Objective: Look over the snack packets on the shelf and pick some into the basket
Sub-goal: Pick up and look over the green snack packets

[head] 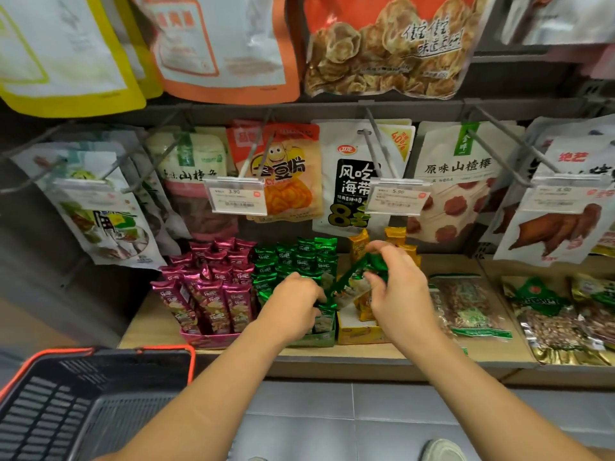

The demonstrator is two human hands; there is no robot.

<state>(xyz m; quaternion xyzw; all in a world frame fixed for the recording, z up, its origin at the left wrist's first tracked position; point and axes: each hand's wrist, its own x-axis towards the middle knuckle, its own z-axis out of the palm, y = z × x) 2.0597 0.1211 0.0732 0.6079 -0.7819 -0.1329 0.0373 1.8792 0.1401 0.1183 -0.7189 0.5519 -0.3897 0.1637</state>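
1. At centre of the head view, over the shelf [149,324], both hands hold one green packet [352,277]: left hand [293,301] curled round its 7 o'clock end, right hand [396,287] pinching its 1 o'clock end.
2. At 8 o'clock, the basket [109,350] shows no packets, so picking seems barely begun.
3. Packet: crinkly glossy foil, serrated ends. Basket: rigid dark mesh, orange rim.

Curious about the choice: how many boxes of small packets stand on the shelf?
3: pink box at left, green box in the middle, yellow box right of it, partly behind the right hand.
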